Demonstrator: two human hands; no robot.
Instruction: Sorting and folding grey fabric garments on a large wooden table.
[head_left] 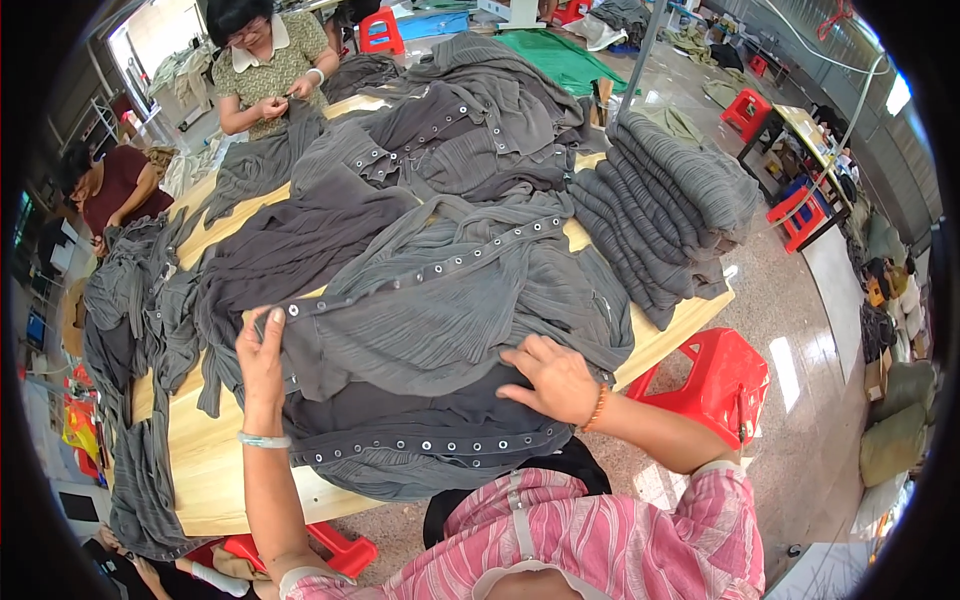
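Observation:
A grey pleated garment with a row of metal snap buttons lies spread on the wooden table in front of me. My left hand pinches its snap-lined edge at the left end. My right hand rests flat, fingers spread, on the dark fabric at the garment's lower right. A second snap placket runs along the near table edge below both hands.
A folded stack of grey garments sits at the table's right end. More loose grey garments cover the far half. A person in a patterned top works across the table; another sits at left. A red stool stands at right.

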